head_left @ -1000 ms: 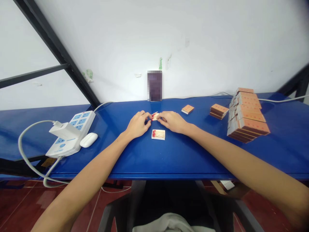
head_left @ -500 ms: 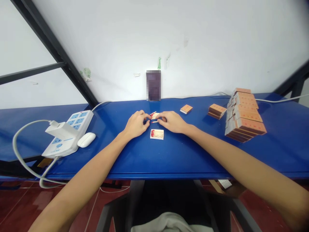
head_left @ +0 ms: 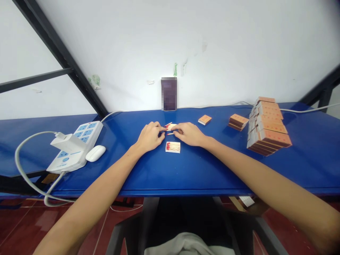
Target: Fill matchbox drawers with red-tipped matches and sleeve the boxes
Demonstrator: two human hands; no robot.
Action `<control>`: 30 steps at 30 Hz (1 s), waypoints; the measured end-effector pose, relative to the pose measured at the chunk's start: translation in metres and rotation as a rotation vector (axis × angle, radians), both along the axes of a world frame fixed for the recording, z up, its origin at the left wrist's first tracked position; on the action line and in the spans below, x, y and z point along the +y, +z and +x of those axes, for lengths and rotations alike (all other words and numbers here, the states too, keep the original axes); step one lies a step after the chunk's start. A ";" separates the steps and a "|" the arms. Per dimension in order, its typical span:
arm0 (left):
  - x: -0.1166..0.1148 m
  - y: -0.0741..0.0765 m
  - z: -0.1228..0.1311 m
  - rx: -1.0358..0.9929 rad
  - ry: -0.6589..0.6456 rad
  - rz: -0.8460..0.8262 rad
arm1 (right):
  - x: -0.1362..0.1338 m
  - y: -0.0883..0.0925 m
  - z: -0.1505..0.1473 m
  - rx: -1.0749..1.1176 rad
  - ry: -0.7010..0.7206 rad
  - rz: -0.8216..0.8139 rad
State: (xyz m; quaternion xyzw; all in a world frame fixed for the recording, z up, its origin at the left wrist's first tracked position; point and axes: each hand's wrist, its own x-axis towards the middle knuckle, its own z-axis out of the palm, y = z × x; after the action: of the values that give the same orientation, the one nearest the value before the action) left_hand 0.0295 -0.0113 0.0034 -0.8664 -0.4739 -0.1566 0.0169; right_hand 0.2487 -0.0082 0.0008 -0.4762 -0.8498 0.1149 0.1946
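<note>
A small bundle of red-headed matches [head_left: 170, 126] lies on the blue table, held at its two ends between my hands. My left hand [head_left: 151, 136], fingers bent, presses its fingertips against the red heads. At the pale stick ends, the curled fingers of my right hand [head_left: 189, 134] close in from the other side. A single match [head_left: 170, 134] lies just in front of the bundle, between my thumbs. Nearer to me sits an open matchbox tray [head_left: 173, 147] filled with matches, their red heads to the left. Neither hand touches this tray.
Stacked orange matchboxes [head_left: 269, 127] stand at the right, beside a shorter stack [head_left: 238, 122] and one lone matchbox [head_left: 204, 119]. On the left are a white power strip [head_left: 77, 147] with a plugged-in adapter and a white earbud case [head_left: 95, 153]. A pixelated dark object [head_left: 169, 94] leans against the wall.
Both hands stay at the match bundle with only tiny finger shifts. The tray and the matchbox stacks have not moved on the table; the view has shifted very slightly.
</note>
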 end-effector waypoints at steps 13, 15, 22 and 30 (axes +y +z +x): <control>0.000 -0.001 0.003 -0.113 -0.009 -0.040 | 0.000 -0.003 0.001 0.136 -0.015 -0.043; 0.000 -0.002 0.003 -0.122 0.007 -0.044 | 0.000 -0.004 0.002 0.147 -0.020 -0.039; 0.000 -0.002 0.003 -0.115 0.056 -0.034 | -0.001 -0.002 0.002 0.068 -0.023 -0.010; 0.001 -0.005 0.001 -0.119 0.028 -0.043 | -0.003 0.001 0.001 -0.055 -0.007 0.004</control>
State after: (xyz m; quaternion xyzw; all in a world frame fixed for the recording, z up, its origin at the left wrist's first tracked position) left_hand 0.0301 -0.0100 -0.0011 -0.8490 -0.4895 -0.1971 -0.0279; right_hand 0.2493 -0.0117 0.0014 -0.4817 -0.8534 0.0994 0.1725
